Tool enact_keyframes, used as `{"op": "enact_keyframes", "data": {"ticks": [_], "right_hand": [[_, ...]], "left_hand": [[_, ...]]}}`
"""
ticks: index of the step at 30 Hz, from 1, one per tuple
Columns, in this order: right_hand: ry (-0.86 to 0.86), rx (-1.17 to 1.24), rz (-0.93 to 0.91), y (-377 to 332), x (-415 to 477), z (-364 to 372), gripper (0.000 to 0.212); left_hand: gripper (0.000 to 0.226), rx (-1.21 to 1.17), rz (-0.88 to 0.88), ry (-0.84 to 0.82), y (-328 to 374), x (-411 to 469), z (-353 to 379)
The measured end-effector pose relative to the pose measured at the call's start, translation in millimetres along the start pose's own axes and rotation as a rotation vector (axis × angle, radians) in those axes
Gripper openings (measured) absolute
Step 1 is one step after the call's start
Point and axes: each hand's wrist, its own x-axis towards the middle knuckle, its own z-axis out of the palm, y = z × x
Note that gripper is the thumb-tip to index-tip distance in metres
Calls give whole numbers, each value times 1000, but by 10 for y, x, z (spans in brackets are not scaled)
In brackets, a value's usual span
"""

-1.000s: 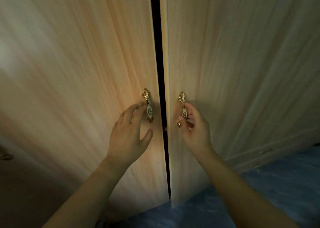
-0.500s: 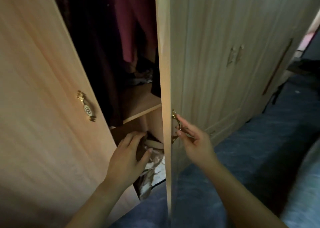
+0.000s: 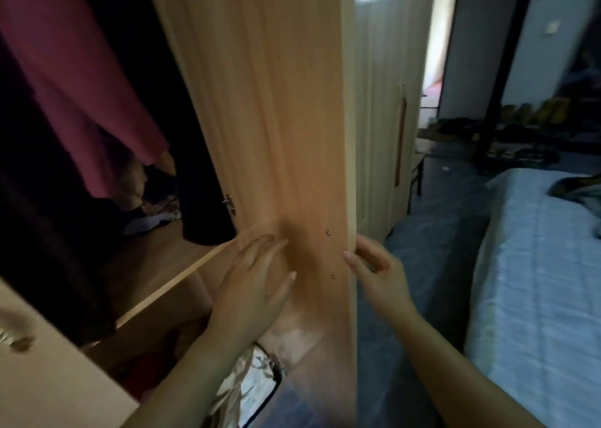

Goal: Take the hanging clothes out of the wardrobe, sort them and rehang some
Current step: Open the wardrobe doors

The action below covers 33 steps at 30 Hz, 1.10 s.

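Directly ahead of me stands the right wardrobe door (image 3: 279,135), swung wide so that I see its bare inner face of pale wood grain. My left hand (image 3: 257,284) lies flat against that inner face near its lower part, fingers (image 3: 260,249) spread and loose, holding nothing. My right hand (image 3: 377,271) is at the door's outer edge, thumb on the inner face and the other fingers wrapped around the edge, so it grips the door itself. Two small screw heads (image 3: 328,232) show on the wood between my hands.

To the left, the wardrobe (image 3: 182,265) is open and dark inside. A pink garment (image 3: 74,70) hangs down from the top left, its hem ending above the wooden shelf. Beside it, toward the door's hinge side, a black garment (image 3: 201,193) hangs with its lower end just over the shelf's front edge. More dark clothing (image 3: 39,200) fills the far left of the hanging space. Small crumpled items lie at the back of the shelf; I cannot tell what they are. Below the shelf, near my left forearm, a shiny silver bag (image 3: 250,392) sits at the bottom edge of the wardrobe.

At the lower left corner, part of the left door (image 3: 48,379) shows, blurred. To the right, a bed (image 3: 536,265) with a pale blue sheet stands on the dark blue floor (image 3: 432,232).
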Motion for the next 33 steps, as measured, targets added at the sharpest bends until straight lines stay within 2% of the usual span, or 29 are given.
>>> {"op": "enact_keyframes", "data": {"ticks": [3,5,9,13,19,23,26,29,33], "right_hand": [[204,-78,-84,-28,143,-85,36],[273,-115,-110,-46,235,-126,45],[250,-302,-193,-27,411,-173,60],[259,-447,-275,27,521,-156,59],[274,-460,-283,48,583,-168,62],[177,-509,-276,-23,533,-230,60],[-3,-669,-254,-168,373,-285,58],[-60,-808,-281,-213,137,-305,55],[-188,-917,-269,-154,-122,-139,52]], "left_hand": [[57,6,113,62,-5,413,135],[57,3,140,97,-22,650,220],[61,1,199,119,-56,1015,422],[66,-18,208,155,-65,1264,655],[68,-4,178,156,-10,1338,835],[71,12,144,129,68,1292,814],[69,53,139,104,57,1186,711],[63,114,101,53,-31,964,564],[65,145,-92,4,-297,432,276]]}}
